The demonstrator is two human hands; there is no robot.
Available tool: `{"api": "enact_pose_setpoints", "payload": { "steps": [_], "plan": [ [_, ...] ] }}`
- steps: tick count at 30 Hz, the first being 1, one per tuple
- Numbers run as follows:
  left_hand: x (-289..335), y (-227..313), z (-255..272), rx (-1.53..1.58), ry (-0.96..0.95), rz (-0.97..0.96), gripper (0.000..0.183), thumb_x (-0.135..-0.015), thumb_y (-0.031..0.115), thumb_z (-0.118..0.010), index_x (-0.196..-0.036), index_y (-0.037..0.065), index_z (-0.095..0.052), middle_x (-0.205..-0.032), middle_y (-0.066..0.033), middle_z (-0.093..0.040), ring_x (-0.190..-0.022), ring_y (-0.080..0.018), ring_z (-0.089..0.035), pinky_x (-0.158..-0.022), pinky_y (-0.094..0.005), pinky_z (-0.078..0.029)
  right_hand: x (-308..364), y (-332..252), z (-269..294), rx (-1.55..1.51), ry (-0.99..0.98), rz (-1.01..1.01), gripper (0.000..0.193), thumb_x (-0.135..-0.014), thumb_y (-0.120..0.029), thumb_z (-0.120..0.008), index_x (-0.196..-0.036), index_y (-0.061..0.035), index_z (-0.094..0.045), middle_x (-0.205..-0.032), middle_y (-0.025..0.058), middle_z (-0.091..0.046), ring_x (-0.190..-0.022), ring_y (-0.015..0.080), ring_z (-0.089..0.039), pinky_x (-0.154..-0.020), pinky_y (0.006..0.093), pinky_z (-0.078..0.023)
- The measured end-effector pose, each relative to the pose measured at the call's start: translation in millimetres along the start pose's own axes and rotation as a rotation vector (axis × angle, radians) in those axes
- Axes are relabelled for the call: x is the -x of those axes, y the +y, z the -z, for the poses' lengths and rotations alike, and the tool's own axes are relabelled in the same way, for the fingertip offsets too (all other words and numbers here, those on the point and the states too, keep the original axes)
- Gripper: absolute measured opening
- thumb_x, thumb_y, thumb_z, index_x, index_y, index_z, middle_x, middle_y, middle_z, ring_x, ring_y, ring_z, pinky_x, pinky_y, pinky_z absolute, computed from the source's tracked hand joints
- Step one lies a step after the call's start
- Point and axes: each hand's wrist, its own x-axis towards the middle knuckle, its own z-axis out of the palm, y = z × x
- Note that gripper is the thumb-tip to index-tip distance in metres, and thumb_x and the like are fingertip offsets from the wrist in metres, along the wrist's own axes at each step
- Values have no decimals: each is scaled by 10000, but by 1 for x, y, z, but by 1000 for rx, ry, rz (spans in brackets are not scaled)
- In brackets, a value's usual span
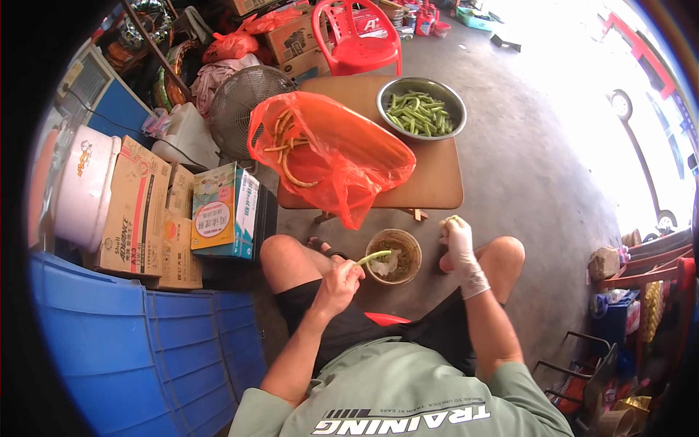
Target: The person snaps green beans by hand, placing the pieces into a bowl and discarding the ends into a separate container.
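My left hand (338,285), bare, is closed around one end of a green bean (373,257) that points right over the rim of a round bucket (416,266). Pale scraps and green bits lie inside the bucket, which stands on the floor between my legs. On the right, my right hand (459,237) wears a thin white glove and is closed, raised above my knee; a tiny pale-green bit shows at its fingertips, too small to name. Cut green beans (419,113) fill a metal bowl (460,125) on the low table. Beside it lies a red plastic bag (364,164) with several long brownish beans (285,142).
The low brown table (437,182) stands ahead of my knees, a red plastic chair (360,44) behind it. A fan (247,105), cardboard boxes (138,211) and blue bins (109,335) line the left. At the right are a wooden rack (644,273) and a folded cart (582,371).
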Motion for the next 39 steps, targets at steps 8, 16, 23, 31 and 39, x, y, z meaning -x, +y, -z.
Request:
{"api": "enact_pose_setpoints", "payload": {
  "steps": [8, 16, 23, 31, 39],
  "plan": [
    [-7, 24, 2, -145, -198, -96, 258, -986, 180, -497, -853, 0, -623, -616, -62, -551, -569, -143, -547, -559, -299, -436, 55, -80, -75, 560, -574, 181, 195, -904, -216, -573, -909, -34, -643, -772, 133, -638, -726, 272, -621, -692, 371, -497],
    [-19, 16, -6, -161, -143, -218, 260, -985, 164, -489, -869, -16, -634, -589, -97, -585, -503, -185, -559, -513, -318, -436, 83, -84, -90, 773, -644, 48, 239, -890, -254, -575, -916, -22, -627, -796, 208, -646, -791, 399, -630, -734, 454, -498],
    [-19, 14, -21, 1, -83, -134, 266, -1005, 159, -456, -885, -7, -626, -608, -62, -613, -478, -126, -538, -468, -273, -422, 77, -44, -100, 856, -258, 183, 197, -863, -214, -564, -922, -39, -633, -843, 224, -654, -847, 405, -633, -756, 462, -503],
    [5, -2, 1, 494, -149, 183, 235, -1029, 190, -426, -1050, 10, -576, -728, -18, -580, -582, -63, -495, -560, -216, -418, 30, -30, -47, 35, -95, -150, 152, -953, -101, -506, -950, -29, -639, -789, 15, -619, -668, 113, -568, -602, 255, -490],
    [-2, 3, 1, 861, -458, 287, 313, -1020, 177, -426, -1262, 2, -518, -1035, -113, -658, -697, -105, -585, -581, -207, -429, 67, -67, -81, -32, -526, -266, 270, -975, -204, -538, -1152, -17, -620, -995, 24, -646, -886, 87, -599, -805, 233, -491]
  ]
}}
